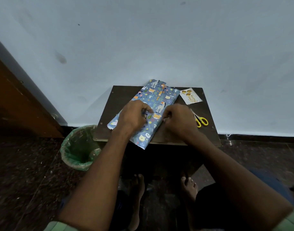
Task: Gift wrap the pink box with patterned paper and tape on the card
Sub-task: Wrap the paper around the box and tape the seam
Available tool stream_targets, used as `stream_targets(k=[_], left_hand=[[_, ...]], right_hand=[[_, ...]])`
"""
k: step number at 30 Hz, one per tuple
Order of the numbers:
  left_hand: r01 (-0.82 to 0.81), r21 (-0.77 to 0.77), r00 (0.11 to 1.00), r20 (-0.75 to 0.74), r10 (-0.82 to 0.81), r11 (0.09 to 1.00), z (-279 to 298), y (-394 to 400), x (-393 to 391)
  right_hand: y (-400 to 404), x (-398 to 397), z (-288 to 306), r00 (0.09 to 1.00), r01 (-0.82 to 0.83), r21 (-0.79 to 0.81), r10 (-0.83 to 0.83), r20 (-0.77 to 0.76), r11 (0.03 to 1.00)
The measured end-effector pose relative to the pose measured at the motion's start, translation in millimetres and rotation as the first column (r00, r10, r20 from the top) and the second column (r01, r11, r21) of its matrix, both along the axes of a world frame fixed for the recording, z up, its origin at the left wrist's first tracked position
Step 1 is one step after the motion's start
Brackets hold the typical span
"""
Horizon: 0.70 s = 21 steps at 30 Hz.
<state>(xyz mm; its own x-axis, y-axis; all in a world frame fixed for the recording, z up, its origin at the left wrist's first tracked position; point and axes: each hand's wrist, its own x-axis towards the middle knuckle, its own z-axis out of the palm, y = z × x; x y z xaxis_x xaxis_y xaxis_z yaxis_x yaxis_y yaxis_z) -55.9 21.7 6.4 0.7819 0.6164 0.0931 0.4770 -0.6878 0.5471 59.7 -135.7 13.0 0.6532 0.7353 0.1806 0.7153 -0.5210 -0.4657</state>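
Blue patterned paper with cartoon animals covers the box on the small dark table; none of the pink box shows. The package lies diagonally, its near end hanging over the table's front edge. My left hand rests on top of the package with fingers curled, pinching at the paper near the middle. My right hand grips the paper's right edge with curled fingers. The white card with gold decorations lies at the table's back right corner. I see no tape.
Yellow-handled scissors lie on the table's right side. A bin with a green liner stands on the floor to the left of the table. A pale wall rises right behind the table. My bare feet are under the table.
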Motion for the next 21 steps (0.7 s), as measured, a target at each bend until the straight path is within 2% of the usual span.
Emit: stream_targets(k=[3, 5, 9, 13, 15, 16, 18, 21], left_hand=[[-0.013, -0.102, 0.990, 0.137, 0.027, 0.995, -4, -6, 8], [-0.013, -0.117, 0.974, 0.221, 0.039, 0.993, -5, -9, 14], [0.001, -0.177, 0.931, 0.359, 0.064, 0.984, -9, -13, 25], [0.053, -0.307, 0.945, 0.323, 0.052, 0.950, -10, -18, 33], [0.054, -0.391, 0.944, 0.320, 0.080, 0.919, -8, -21, 37], [0.046, -0.477, 0.936, 0.328, 0.129, 0.878, -6, -24, 38], [0.066, -0.700, 0.902, 0.347, 0.258, 0.711, 1, -30, 39], [0.119, -0.878, 0.872, 0.315, 0.374, 0.464, 12, -36, 41]], right_hand=[[-12, 11, -1, 0.995, 0.067, -0.213, -0.048, 0.093, 0.975], [-15, 8, -6, 0.996, 0.064, -0.251, -0.046, 0.079, 0.966], [-17, 8, -5, 0.993, 0.120, -0.072, -0.119, 0.021, 0.990], [-24, 7, 3, 0.986, 0.127, 0.133, -0.110, -0.124, 0.983], [-25, 8, 6, 0.988, 0.113, 0.240, -0.083, -0.134, 0.964], [-24, 8, 5, 0.991, 0.105, 0.278, -0.076, -0.113, 0.955], [-22, 8, 1, 0.996, 0.083, 0.332, -0.070, -0.052, 0.940], [-18, 5, -2, 0.998, 0.057, 0.390, -0.055, -0.016, 0.919]])
